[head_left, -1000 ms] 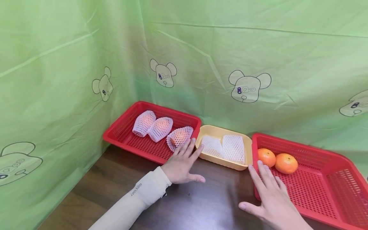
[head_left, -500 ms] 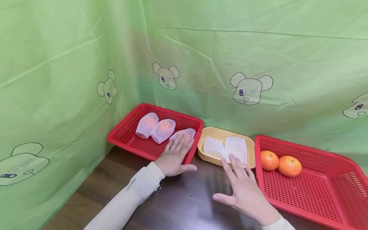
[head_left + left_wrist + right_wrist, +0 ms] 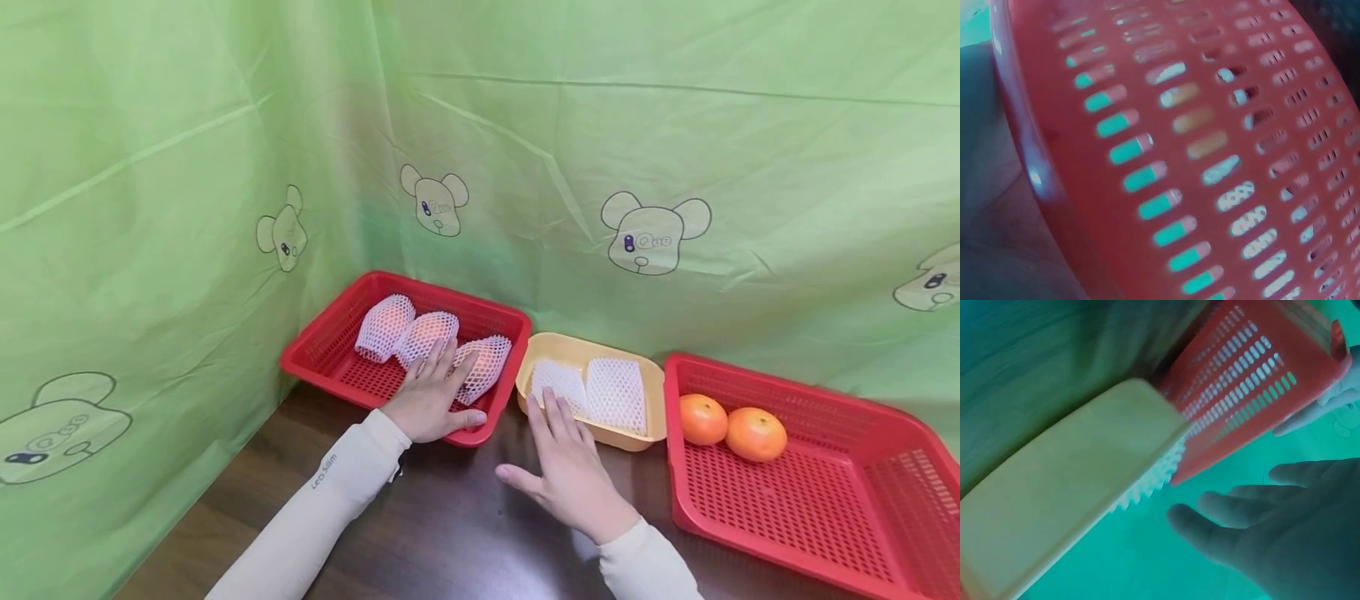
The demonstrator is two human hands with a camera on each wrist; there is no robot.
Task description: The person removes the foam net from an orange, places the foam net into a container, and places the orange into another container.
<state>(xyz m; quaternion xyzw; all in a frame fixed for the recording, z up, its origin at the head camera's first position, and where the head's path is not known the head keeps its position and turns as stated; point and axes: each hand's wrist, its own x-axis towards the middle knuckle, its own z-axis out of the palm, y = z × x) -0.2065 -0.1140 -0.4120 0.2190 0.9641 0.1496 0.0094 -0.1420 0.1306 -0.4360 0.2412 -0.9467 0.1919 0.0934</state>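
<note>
My left hand (image 3: 426,402), fingers spread, reaches over the front rim of the left red basket (image 3: 330,385). Three oranges in white foam net sleeves lie in that basket: a left one (image 3: 386,327), a middle one (image 3: 427,331) partly behind my fingertips, and a right one (image 3: 486,367) beside the hand. My right hand (image 3: 572,475) is held palm down with straight fingers, its fingertips overlapping the front edge of the yellow tray (image 3: 652,402). Two flat foam net sleeves lie in the tray, a left one (image 3: 558,379) and a right one (image 3: 617,393). Neither hand holds anything.
At the right stands another red basket (image 3: 813,492) with two bare oranges, one by its left wall (image 3: 702,419) and one next to it (image 3: 756,434). Green printed cloth (image 3: 525,167) rises behind the containers. A dark wooden table (image 3: 465,533) lies below.
My right hand has moved left, from the right basket's edge to in front of the yellow tray. My left hand has shifted left, from the right sleeved orange towards the middle one.
</note>
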